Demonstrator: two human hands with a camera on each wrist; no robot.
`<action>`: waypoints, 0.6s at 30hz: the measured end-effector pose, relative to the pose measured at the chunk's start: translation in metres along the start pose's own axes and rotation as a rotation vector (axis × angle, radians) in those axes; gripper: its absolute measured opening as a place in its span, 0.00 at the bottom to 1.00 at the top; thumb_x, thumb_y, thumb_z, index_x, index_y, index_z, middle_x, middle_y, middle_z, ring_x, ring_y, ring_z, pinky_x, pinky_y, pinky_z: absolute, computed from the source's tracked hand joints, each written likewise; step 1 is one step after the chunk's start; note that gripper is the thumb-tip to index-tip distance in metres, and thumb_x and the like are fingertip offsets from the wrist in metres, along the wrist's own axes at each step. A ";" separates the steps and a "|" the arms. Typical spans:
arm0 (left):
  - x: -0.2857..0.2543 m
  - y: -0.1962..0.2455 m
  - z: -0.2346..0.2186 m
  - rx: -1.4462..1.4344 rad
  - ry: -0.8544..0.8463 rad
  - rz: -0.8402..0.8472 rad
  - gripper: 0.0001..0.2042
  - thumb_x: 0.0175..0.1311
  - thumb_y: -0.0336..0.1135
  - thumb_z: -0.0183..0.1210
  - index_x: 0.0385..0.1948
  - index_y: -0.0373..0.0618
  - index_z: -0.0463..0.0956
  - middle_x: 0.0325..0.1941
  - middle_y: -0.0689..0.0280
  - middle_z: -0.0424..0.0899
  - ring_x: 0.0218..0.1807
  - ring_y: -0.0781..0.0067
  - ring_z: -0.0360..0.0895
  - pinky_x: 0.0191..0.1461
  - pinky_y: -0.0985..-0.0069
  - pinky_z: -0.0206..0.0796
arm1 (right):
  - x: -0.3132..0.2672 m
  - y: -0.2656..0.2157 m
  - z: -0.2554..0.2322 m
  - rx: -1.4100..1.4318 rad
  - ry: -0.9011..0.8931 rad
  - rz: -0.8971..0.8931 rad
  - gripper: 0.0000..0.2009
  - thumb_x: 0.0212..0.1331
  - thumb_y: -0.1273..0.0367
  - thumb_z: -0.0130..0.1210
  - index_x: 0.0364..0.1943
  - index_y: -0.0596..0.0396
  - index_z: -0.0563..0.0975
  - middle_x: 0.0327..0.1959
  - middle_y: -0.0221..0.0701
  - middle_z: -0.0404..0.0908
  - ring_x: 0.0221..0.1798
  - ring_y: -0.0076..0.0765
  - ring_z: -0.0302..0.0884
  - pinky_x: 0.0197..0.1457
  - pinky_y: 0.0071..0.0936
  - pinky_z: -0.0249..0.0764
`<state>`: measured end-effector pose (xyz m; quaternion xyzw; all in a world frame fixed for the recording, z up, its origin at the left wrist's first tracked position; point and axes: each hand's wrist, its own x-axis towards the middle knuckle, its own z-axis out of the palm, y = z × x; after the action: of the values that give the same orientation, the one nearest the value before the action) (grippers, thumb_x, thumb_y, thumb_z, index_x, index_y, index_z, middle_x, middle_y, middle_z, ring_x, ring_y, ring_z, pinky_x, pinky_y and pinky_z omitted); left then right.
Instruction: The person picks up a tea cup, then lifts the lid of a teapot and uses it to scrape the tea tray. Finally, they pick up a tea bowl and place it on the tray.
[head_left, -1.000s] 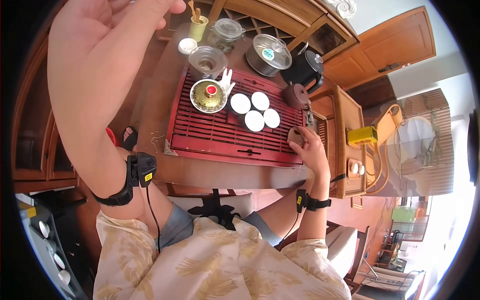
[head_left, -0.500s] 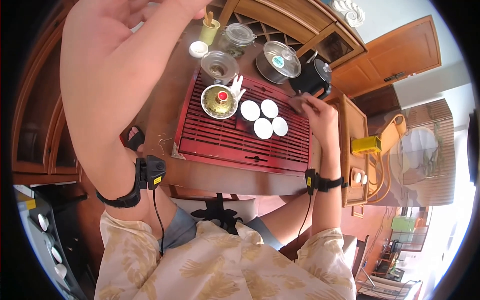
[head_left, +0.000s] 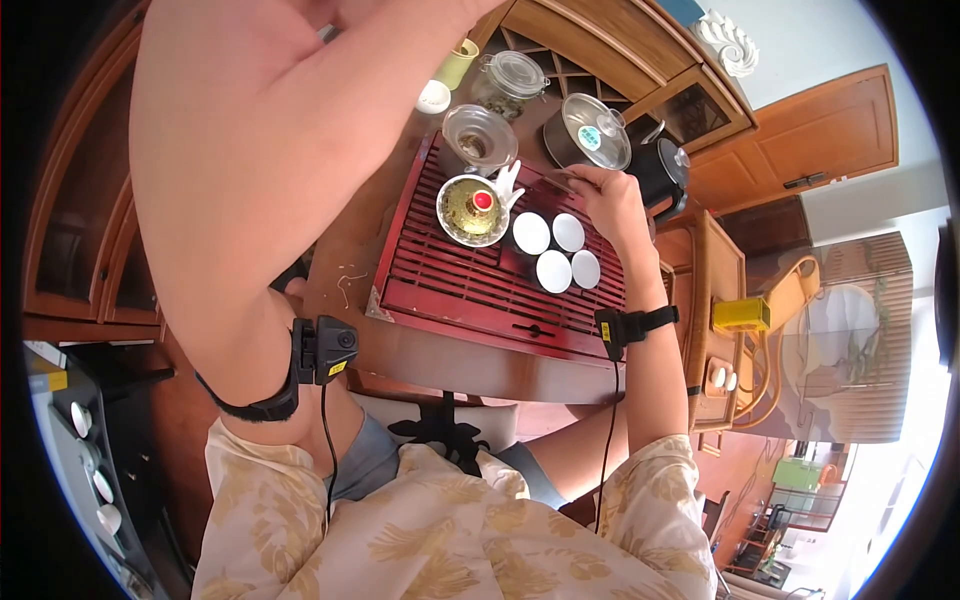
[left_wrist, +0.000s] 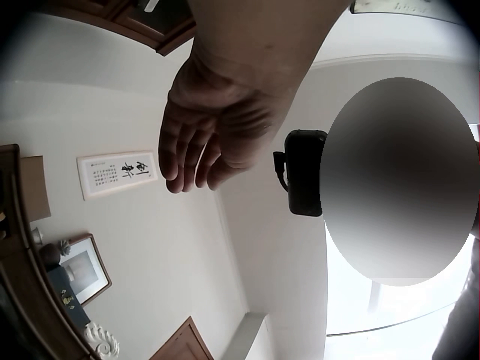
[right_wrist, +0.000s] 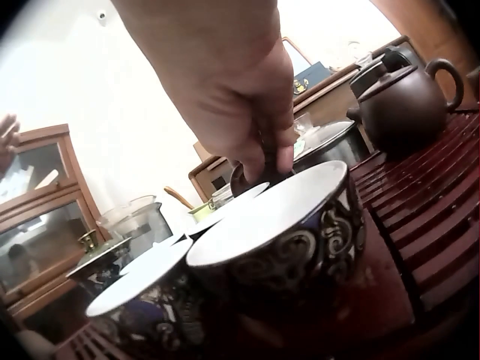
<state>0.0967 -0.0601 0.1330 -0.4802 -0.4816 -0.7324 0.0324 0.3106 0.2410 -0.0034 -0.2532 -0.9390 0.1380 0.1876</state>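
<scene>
My right hand (head_left: 618,212) is over the far part of the red slatted tray (head_left: 470,330), behind several white-lined cups (head_left: 553,271). In the right wrist view its thumb and fingers pinch a small dark brown piece (right_wrist: 240,181) just beyond the patterned cups (right_wrist: 277,259); the fingers partly hide it. On the tray's left side stand a lidded bowl (head_left: 473,211) with a red knob and a white hand-shaped figure (head_left: 508,187). The left hand (left_wrist: 214,127) is raised, fingers loosely bent and holding nothing; only its raised arm shows clearly in the head view.
A glass bowl (head_left: 478,140), a clip-top jar (head_left: 510,85), a lidded pot (head_left: 588,132) and a black kettle (head_left: 660,172) stand beyond the tray. The brown teapot (right_wrist: 409,109) is on the tray's right in the right wrist view. A wicker stand (head_left: 716,300) is further right.
My right hand has lifted the brown piece from the tray's near right corner and carried it away from me, then leftward behind the cups. The left arm stays raised; the head view has shifted.
</scene>
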 end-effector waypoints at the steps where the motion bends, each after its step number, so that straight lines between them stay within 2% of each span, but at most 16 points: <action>1: 0.000 -0.001 0.000 -0.005 -0.003 0.008 0.06 0.78 0.24 0.64 0.48 0.31 0.85 0.37 0.61 0.92 0.34 0.83 0.87 0.36 0.86 0.77 | -0.001 -0.001 -0.001 -0.001 -0.017 0.015 0.11 0.67 0.74 0.67 0.51 0.59 0.89 0.34 0.49 0.90 0.33 0.42 0.90 0.45 0.33 0.83; 5: 0.002 -0.007 -0.001 -0.019 -0.018 0.043 0.06 0.78 0.24 0.64 0.48 0.31 0.85 0.37 0.61 0.92 0.34 0.83 0.87 0.36 0.86 0.77 | -0.004 -0.004 -0.006 0.035 -0.055 -0.007 0.12 0.67 0.75 0.66 0.52 0.60 0.89 0.32 0.48 0.90 0.32 0.32 0.90 0.42 0.31 0.83; 8: 0.002 -0.010 0.000 -0.034 -0.034 0.067 0.06 0.78 0.24 0.64 0.47 0.30 0.85 0.37 0.62 0.92 0.34 0.83 0.86 0.35 0.86 0.77 | -0.002 0.002 -0.007 0.122 -0.103 0.049 0.12 0.63 0.75 0.67 0.49 0.54 0.91 0.38 0.50 0.89 0.42 0.58 0.90 0.48 0.40 0.84; 9: 0.003 -0.010 0.000 -0.039 -0.039 0.076 0.06 0.78 0.24 0.64 0.47 0.30 0.85 0.37 0.62 0.92 0.34 0.84 0.86 0.35 0.86 0.77 | -0.001 0.003 -0.007 0.090 -0.098 0.026 0.12 0.64 0.75 0.66 0.50 0.56 0.90 0.36 0.49 0.90 0.39 0.49 0.91 0.46 0.36 0.84; 11: 0.005 0.008 -0.002 -0.005 -0.072 -0.029 0.05 0.78 0.24 0.64 0.46 0.30 0.85 0.36 0.62 0.92 0.33 0.84 0.86 0.35 0.86 0.77 | 0.000 0.005 -0.003 0.026 -0.089 -0.021 0.12 0.68 0.76 0.66 0.53 0.61 0.89 0.32 0.47 0.91 0.33 0.30 0.92 0.40 0.29 0.83; 12: 0.006 0.015 -0.002 0.011 -0.089 -0.082 0.05 0.78 0.24 0.64 0.46 0.31 0.86 0.36 0.62 0.92 0.33 0.84 0.86 0.35 0.86 0.76 | 0.000 0.008 0.001 0.014 -0.060 -0.007 0.11 0.68 0.75 0.66 0.52 0.61 0.89 0.32 0.47 0.91 0.33 0.32 0.92 0.41 0.30 0.83; 15: 0.001 -0.002 0.001 0.088 -0.061 0.053 0.05 0.78 0.24 0.64 0.46 0.31 0.86 0.36 0.62 0.92 0.33 0.84 0.86 0.35 0.86 0.76 | 0.000 0.016 0.011 -0.029 -0.003 0.003 0.12 0.69 0.73 0.66 0.53 0.60 0.89 0.33 0.49 0.91 0.35 0.39 0.93 0.44 0.33 0.84; 18: 0.002 0.002 0.001 0.044 -0.061 0.013 0.05 0.77 0.24 0.64 0.46 0.31 0.86 0.36 0.63 0.92 0.33 0.85 0.85 0.36 0.86 0.74 | -0.003 0.017 0.010 -0.067 -0.014 -0.046 0.15 0.68 0.70 0.68 0.56 0.59 0.88 0.36 0.50 0.91 0.40 0.48 0.93 0.48 0.36 0.85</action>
<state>0.0974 -0.0594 0.1359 -0.5044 -0.4952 -0.7066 0.0330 0.3158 0.2517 -0.0195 -0.2368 -0.9498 0.1041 0.1758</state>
